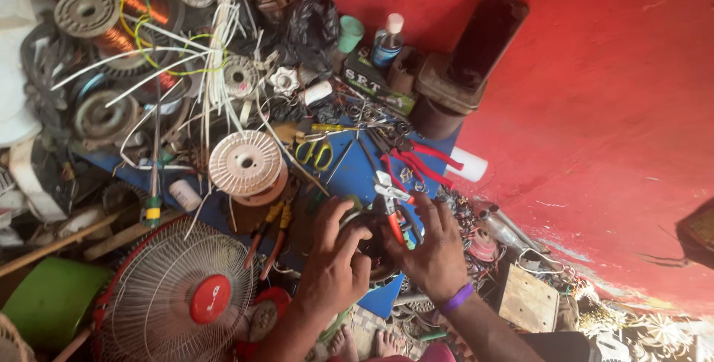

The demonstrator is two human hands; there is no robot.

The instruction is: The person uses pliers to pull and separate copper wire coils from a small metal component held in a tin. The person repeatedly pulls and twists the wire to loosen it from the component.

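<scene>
Both hands clamped on a round dark motor part: left hand curled tight over its left side, right hand gripping the right plus red-handled pliers. Sitting low on the blue board, table fan off left, wire spool above.

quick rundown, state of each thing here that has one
left hand: gripping the round dark part
right hand: on the round dark part, holding red-handled pliers
white spool: lying flat, bare of wire
fan: lying face up, grille on
bottle: upright, capped
phone: screen dark
</scene>
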